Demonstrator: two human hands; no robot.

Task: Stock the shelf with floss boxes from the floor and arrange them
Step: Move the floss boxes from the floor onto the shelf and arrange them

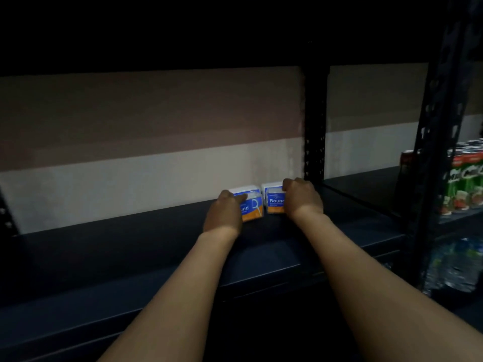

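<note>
Two bare arms reach deep into a dim, dark metal shelf [146, 257], where two blue-and-orange floss boxes stand side by side near the pale back wall [130, 184]. The left hand [224, 212] grips the left floss box [249, 205], fingers curled over its top; the right hand [302, 197] clasps the right floss box [274, 198] from its right side. A black upright post [315, 126] rises just behind them. Packaged goods [462, 184] fill the neighbouring bay at far right.
</note>
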